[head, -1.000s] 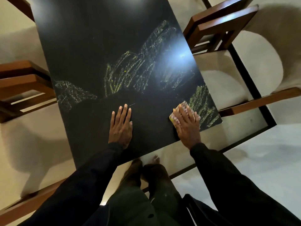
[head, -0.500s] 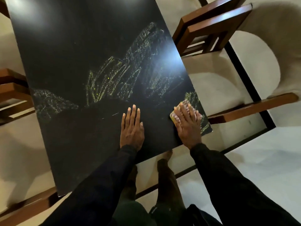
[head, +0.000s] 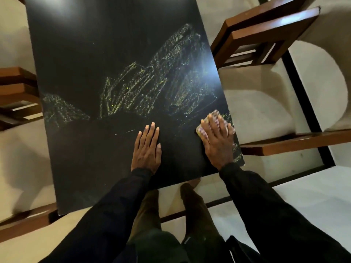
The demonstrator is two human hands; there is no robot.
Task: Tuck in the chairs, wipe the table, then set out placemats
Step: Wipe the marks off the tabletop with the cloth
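Table (head: 95, 54) 1 | sponge (head: 199, 132) 1 | left hand (head: 147, 149) flat | right hand (head: 216, 143) on sponge

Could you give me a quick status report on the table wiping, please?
Left hand flat on table. Right hand pressing sponge near right edge. Yellow smears across the middle. No obstacle seen.

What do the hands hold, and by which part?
Nothing. The right hand presses the yellow sponge from above; the left hand lies on the black table.
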